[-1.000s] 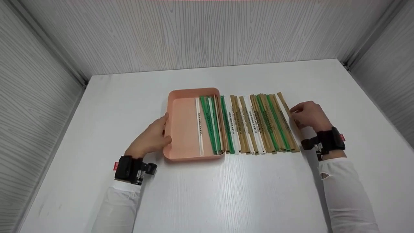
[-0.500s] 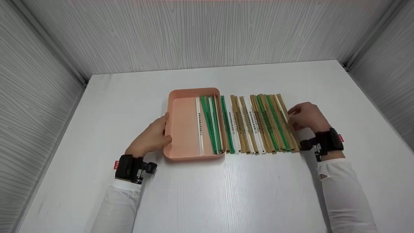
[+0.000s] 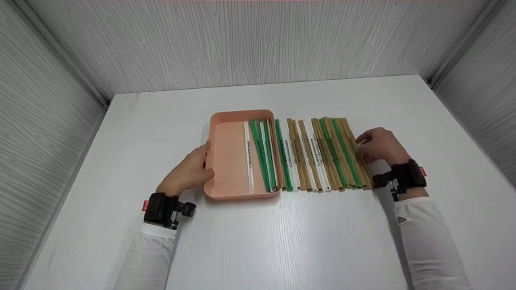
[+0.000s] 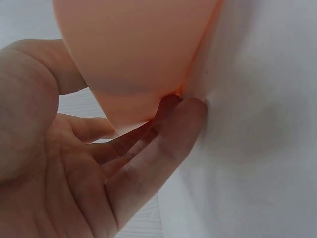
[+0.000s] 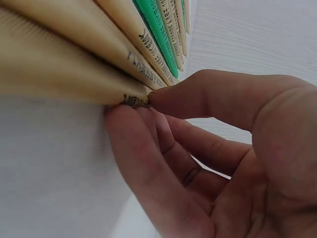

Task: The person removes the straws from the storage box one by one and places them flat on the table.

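My left hand (image 3: 185, 171) grips the left side of a shallow pink tray (image 3: 229, 153), its thumb at the rim. In the left wrist view, curled fingers (image 4: 153, 163) meet the lower edge of the tray's wall. Several wrapped straws, white, green and brown, lie along the tray's right side. Right of the tray, a row of wrapped straws (image 3: 316, 157) in the same colours lies side by side. My right hand (image 3: 381, 146) pinches the outermost brown straw (image 5: 64, 74) at the row's right end between thumb and fingertips. Part of that straw is hidden by the hand.
Everything rests on a white table (image 3: 278, 241). A grey wood-grained panel (image 3: 258, 44) rises behind it, with similar side panels. The row of straws lies right against the tray's right wall. A dark camera is strapped to each wrist.
My right hand has moved slightly left, bringing the outer brown straw closer against the row and covering the white strip beside it. The left hand and tray have stayed put.
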A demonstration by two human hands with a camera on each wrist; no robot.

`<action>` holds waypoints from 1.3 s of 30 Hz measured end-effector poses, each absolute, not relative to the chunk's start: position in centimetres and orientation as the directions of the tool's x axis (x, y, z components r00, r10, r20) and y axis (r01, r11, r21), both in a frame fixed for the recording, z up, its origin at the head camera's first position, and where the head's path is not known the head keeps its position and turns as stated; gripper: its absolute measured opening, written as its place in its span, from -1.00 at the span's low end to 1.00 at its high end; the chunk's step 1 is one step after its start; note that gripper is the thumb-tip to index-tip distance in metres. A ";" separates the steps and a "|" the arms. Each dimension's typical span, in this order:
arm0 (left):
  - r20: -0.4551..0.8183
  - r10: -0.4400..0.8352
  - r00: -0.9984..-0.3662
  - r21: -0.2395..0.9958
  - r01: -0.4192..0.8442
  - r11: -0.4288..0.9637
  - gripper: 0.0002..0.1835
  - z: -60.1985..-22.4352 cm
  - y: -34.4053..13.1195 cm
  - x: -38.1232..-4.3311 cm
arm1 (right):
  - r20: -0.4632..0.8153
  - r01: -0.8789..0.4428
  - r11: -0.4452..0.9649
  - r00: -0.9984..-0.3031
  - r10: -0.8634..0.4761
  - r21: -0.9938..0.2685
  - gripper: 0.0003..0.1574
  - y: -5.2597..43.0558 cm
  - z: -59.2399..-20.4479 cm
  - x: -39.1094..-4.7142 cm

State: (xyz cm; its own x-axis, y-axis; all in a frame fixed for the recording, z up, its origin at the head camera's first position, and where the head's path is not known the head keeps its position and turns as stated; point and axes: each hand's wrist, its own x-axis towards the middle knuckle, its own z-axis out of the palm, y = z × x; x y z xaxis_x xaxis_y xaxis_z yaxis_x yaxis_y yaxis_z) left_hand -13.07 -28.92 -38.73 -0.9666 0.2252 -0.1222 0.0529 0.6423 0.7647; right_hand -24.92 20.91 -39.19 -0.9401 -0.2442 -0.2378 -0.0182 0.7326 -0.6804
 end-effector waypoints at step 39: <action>-0.106 0.233 -0.967 0.754 0.074 0.653 -0.02 -38.9 -28.6 -13.3 | -0.095 -0.542 0.781 -0.800 -0.593 -0.310 -0.52 -7.8 -35.7 -23.3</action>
